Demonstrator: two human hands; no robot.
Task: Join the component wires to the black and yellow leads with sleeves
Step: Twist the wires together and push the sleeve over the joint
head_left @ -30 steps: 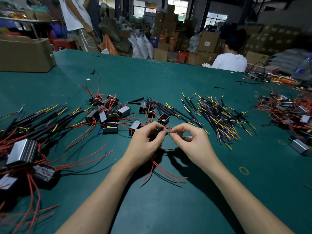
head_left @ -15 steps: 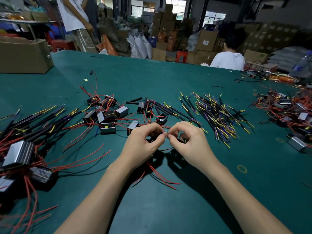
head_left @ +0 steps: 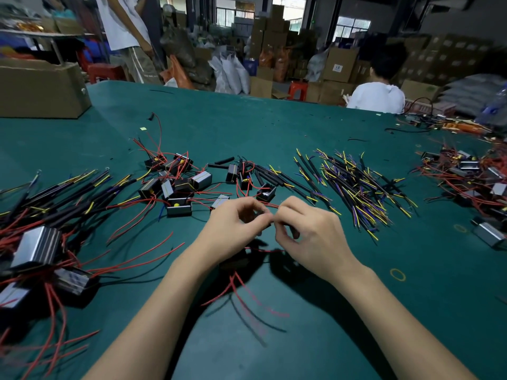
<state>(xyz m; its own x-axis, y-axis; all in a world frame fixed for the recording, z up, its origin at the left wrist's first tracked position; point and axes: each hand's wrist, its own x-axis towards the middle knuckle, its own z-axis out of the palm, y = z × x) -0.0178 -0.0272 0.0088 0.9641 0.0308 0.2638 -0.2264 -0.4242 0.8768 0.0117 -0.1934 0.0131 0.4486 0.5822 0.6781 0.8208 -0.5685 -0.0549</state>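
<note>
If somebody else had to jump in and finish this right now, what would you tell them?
Left hand: pinching a wire end at its fingertips.
Right hand: pinching where the two hands meet; the joint itself is too small to see.
Red wires trail from under the hands toward you.
Unused black and yellow leads lie in a pile to the right; loose components with red wires lie to the left on the green table.
Done: wire ends brought together.
Left: finish this joint, then work through the loose components.
</note>
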